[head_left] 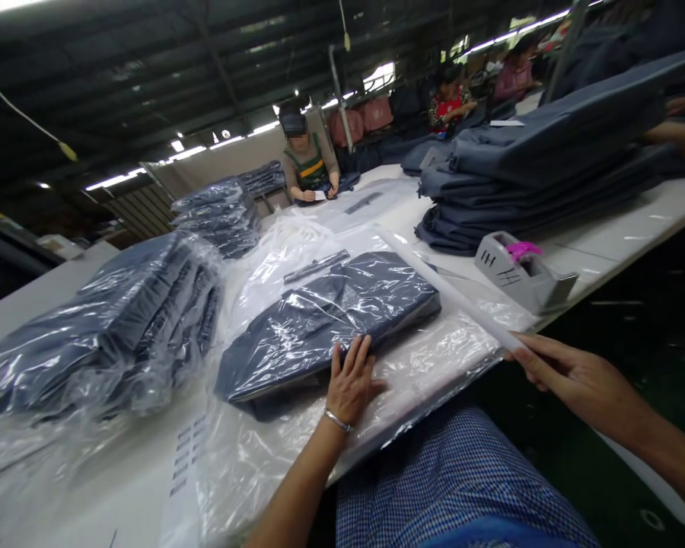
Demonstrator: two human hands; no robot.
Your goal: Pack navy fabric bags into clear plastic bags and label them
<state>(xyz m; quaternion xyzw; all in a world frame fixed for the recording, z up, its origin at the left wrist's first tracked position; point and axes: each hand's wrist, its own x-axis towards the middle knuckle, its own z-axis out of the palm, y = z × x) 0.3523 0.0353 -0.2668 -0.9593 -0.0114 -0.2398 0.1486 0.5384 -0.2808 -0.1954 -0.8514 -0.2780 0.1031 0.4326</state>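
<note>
Left hand [351,383] lies flat, fingers spread, on the bagged garment [325,320]; right hand [574,378] pinches the bag's flap [450,293].

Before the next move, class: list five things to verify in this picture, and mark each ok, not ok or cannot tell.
1. Left hand flat on the bagged garment: ok.
2. Right hand has a grip on the bag flap: ok.
3. Garment's near edge covered by the bag: cannot tell.
4. Tape dispenser on the table, beside the bag: ok.
5. Flap free of creases: cannot tell.
</note>
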